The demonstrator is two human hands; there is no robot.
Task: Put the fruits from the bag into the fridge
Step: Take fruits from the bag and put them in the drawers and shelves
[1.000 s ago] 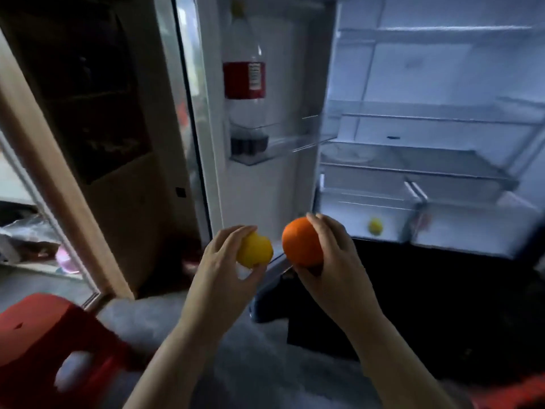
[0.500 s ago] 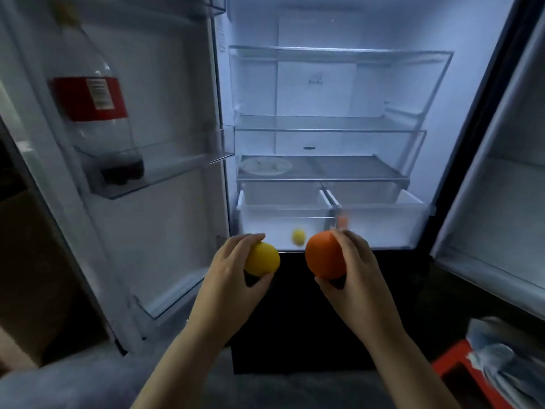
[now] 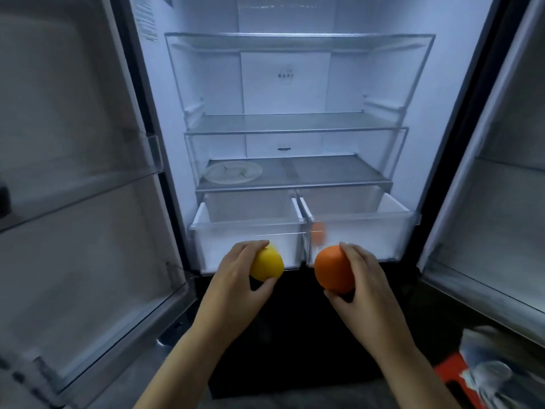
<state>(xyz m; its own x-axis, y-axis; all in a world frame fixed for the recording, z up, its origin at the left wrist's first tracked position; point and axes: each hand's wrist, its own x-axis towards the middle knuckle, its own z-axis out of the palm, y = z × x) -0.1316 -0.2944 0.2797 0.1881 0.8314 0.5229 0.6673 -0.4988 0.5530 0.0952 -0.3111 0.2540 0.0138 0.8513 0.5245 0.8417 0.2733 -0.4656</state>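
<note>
1. The left hand (image 3: pixel 236 281) grips a yellow fruit (image 3: pixel 267 263) — its fingers (image 3: pixel 250 247) curl over the top and the thumb presses in from below.
2. The right hand (image 3: pixel 364 286) grips an orange (image 3: pixel 331 268), with its fingers wrapped round the right side and the thumb tucked under it.
3. The two fruits are held side by side, apart from each other, in the air just in front of the lowest part of the fridge (image 3: pixel 442 113).
4. The fridge is lit inside and both its doors are swung wide open: the left door (image 3: pixel 73 231) and the right door (image 3: pixel 507 202).
5. Two clear drawers sit next to each other under the lowest shelf (image 3: pixel 324 169) and jut forward of it. The yellow fruit is in front of the left drawer (image 3: pixel 233 231) and the orange in front of the right drawer (image 3: pixel 371 231).
6. A blurred orange shape (image 3: pixel 318 235) shows through the front of the right drawer at its left end — too smeared to tell what it is.
7. A round pale disc (image 3: pixel 233 172) lies on the left side of the lowest shelf.
8. In the bottom right corner a grey bag (image 3: pixel 489 367) rests on something red (image 3: pixel 451 368); both are blurred.
</note>
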